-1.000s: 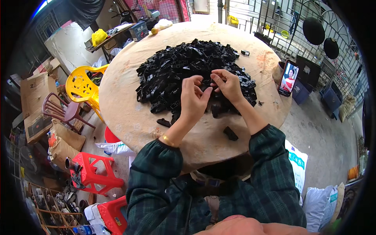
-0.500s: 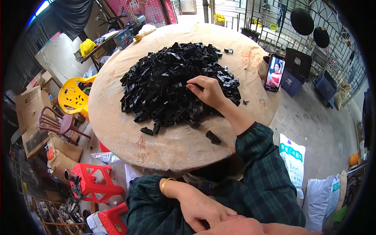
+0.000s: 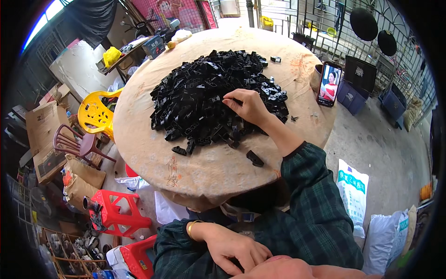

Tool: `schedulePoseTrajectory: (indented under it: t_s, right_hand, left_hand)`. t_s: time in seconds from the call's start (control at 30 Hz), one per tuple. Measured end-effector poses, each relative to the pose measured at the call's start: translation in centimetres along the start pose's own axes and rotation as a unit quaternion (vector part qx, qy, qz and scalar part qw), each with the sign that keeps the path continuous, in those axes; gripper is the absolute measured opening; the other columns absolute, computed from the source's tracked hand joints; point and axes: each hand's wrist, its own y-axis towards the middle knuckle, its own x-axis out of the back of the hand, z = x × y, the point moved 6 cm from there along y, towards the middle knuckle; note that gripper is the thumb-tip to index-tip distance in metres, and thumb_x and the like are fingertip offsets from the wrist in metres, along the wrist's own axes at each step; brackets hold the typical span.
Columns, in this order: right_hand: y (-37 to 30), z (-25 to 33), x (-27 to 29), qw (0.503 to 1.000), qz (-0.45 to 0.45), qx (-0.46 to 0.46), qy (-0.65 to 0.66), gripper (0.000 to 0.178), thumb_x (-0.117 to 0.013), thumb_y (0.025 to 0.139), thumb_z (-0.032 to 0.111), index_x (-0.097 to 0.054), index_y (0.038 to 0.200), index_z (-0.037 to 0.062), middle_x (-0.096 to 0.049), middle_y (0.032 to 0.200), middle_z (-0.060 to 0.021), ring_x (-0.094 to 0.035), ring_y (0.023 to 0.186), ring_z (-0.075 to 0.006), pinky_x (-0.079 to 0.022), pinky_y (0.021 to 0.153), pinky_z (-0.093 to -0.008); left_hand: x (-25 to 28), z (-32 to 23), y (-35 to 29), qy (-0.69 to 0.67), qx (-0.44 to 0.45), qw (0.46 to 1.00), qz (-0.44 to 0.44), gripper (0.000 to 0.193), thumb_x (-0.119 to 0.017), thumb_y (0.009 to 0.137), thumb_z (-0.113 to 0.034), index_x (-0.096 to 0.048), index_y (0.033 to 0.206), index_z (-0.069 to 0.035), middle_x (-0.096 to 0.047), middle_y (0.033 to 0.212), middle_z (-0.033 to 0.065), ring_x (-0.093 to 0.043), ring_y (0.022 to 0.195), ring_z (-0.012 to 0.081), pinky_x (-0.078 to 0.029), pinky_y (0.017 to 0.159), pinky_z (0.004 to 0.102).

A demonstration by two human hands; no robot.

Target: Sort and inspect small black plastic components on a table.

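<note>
A broad heap of small black plastic parts [image 3: 200,107] covers the middle of a round table. My right hand [image 3: 247,106] rests over the right side of the heap, thumb and fingers drawn together at the surface of the parts. Whatever lies between those fingertips is too small and dark to make out. My left hand [image 3: 232,246], with a gold bangle [image 3: 192,228] on its wrist, is held close to my body at the lower edge. Its fingers are curled inward, and their tips are partly hidden. A single black part [image 3: 254,158] lies apart near the front of the table.
The table [image 3: 139,153] wears a pale cloth. A phone [image 3: 329,84] playing video stands at its right edge. To the left are a yellow chair [image 3: 95,113], a purple chair [image 3: 86,144] and a red stool [image 3: 118,216]. White sacks [image 3: 385,242] stand at the right.
The whole view has shifted slightly, with the table now a little further right. My right hand keeps its place over the heap. My left hand has moved slightly, still curled.
</note>
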Motion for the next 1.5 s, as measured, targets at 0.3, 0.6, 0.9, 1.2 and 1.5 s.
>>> schedulePoseTrajectory:
  t_s: [0.3, 0.6, 0.9, 1.2, 1.5]
  right_hand:
    - [0.1, -0.1, -0.1, 1.0, 0.007, 0.004, -0.004, 0.013, -0.067, 0.079, 0.015, -0.066, 0.085, 0.003, -0.065, 0.079, -0.0115, -0.064, 0.068, -0.0234, -0.05, 0.059, -0.0282]
    - [0.2, -0.1, 0.2, 0.999, 0.017, -0.035, 0.001, 0.013, -0.066, 0.08, 0.014, -0.066, 0.086, 0.002, -0.066, 0.078, -0.0112, -0.063, 0.068, -0.0202, -0.048, 0.058, -0.0263]
    - [0.2, -0.2, -0.1, 0.998, 0.021, -0.055, 0.015, 0.014, -0.068, 0.077, 0.011, -0.066, 0.086, 0.0012, -0.066, 0.081, -0.0119, -0.063, 0.068, -0.0202, -0.049, 0.06, -0.0272]
    - [-0.5, 1.3, -2.5, 0.972, 0.141, -0.092, 0.164, 0.031, -0.067, 0.072, 0.0, -0.062, 0.102, 0.0032, -0.064, 0.097, -0.0129, -0.063, 0.083, -0.0193, -0.049, 0.073, -0.0266]
    - [-2.0, 3.6, -4.7, 0.955, 0.296, 0.01, 0.034, 0.041, -0.069, 0.066, -0.002, -0.061, 0.105, 0.0045, -0.064, 0.095, -0.0111, -0.06, 0.089, -0.0261, -0.048, 0.078, -0.0328]
  left_hand:
    - [-0.3, 0.2, -0.3, -0.024, 0.01, 1.0, 0.017, 0.028, -0.052, 0.089, -0.025, -0.054, 0.098, 0.002, -0.052, 0.099, 0.0209, -0.048, 0.096, 0.0379, -0.034, 0.09, 0.0521]
    - [1.2, -0.1, 1.0, -0.03, -0.003, 0.986, -0.162, 0.017, -0.06, 0.085, -0.019, -0.061, 0.084, -0.002, -0.057, 0.083, 0.013, -0.054, 0.083, 0.0305, -0.042, 0.076, 0.0398]
    - [-0.3, 0.3, 0.2, -0.025, -0.003, 0.999, 0.024, 0.024, -0.051, 0.089, -0.022, -0.054, 0.087, 0.002, -0.053, 0.09, 0.0155, -0.049, 0.082, 0.033, -0.04, 0.076, 0.0411]
    - [0.6, -0.6, 0.7, -0.05, -0.019, 0.996, -0.066, 0.024, -0.052, 0.088, -0.021, -0.05, 0.08, 0.002, -0.052, 0.084, 0.0152, -0.048, 0.079, 0.0332, -0.039, 0.07, 0.0416]
    - [1.0, -0.9, 0.3, -0.052, -0.008, 0.997, -0.048, 0.026, -0.054, 0.087, -0.021, -0.049, 0.075, 0.002, -0.051, 0.081, 0.0159, -0.048, 0.079, 0.0345, -0.039, 0.07, 0.0428]
